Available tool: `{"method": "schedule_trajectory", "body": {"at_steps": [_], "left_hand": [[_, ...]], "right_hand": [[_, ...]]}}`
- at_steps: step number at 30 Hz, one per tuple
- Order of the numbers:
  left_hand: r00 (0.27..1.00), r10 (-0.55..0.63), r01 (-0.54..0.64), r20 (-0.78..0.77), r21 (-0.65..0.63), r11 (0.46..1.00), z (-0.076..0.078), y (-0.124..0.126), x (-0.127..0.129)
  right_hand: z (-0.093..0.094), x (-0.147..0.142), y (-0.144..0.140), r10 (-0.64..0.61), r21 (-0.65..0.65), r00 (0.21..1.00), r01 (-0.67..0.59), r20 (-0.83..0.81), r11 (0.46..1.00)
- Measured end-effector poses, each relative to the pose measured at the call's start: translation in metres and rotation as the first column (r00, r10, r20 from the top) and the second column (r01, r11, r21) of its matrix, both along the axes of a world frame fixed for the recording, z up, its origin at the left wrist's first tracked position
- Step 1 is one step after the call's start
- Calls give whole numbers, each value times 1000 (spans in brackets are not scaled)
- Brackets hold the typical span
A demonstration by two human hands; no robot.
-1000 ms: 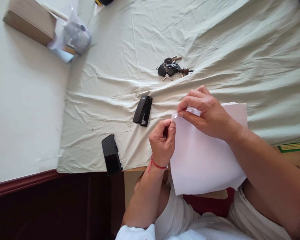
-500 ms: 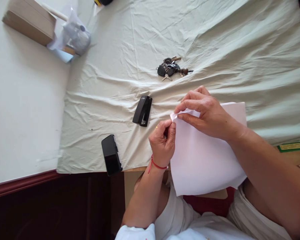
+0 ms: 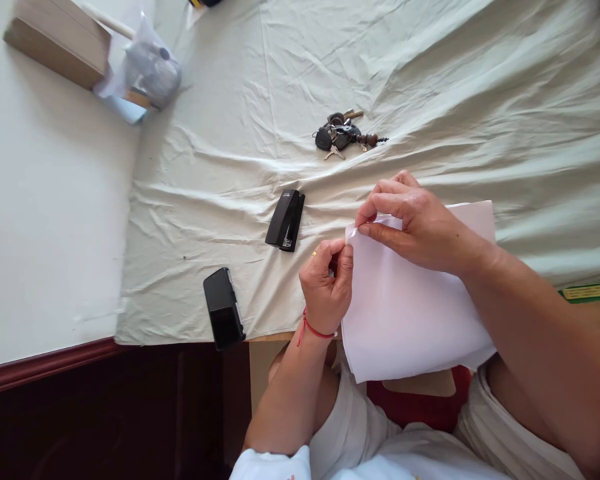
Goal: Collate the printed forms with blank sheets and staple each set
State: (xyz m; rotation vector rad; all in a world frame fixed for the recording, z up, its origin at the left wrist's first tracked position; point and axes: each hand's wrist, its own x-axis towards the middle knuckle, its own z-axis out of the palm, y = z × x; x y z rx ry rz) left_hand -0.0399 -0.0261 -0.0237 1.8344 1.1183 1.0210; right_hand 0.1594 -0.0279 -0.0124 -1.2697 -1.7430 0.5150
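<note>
White paper sheets (image 3: 410, 313), seemingly several in a stack, hang partly over the table's front edge above my lap. My left hand (image 3: 326, 277), a red string on its wrist, pinches the stack near its upper left corner between thumb and bent fingers. Just above and to the right, my right hand (image 3: 405, 217) pinches the same corner with thumb and forefinger, where a small bit of paper is bent up. A black stapler (image 3: 285, 220) lies on the cloth to the left of my hands, touched by neither.
A bunch of keys (image 3: 345, 135) lies beyond my hands on the wrinkled pale tablecloth (image 3: 220, 147). A black phone (image 3: 223, 309) rests at the front edge on the left. At the back left are a cardboard box (image 3: 60, 43) and a clear plastic bag (image 3: 155, 70).
My right hand has shifted slightly right along the corner, fingertips still pinching. The paper's lower edge has risen a little. My left hand stays almost where it was.
</note>
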Motion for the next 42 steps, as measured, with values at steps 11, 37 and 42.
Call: {"method": "schedule_trajectory", "body": {"at_steps": [11,37,42], "left_hand": [[999,-33,34,24,-18,999,-3,0,-3],[997,-53,60,61,-126,990,4,-2,-2],[993,-98,110,62,-234,966,8,-2,0]], "right_hand": [[0,-9,-1,-54,96,998,51,25,994],[6,-15,-3,12,31,1000,-11,-26,999],[9,-21,-6,50,-7,999,-50,6,999]]}}
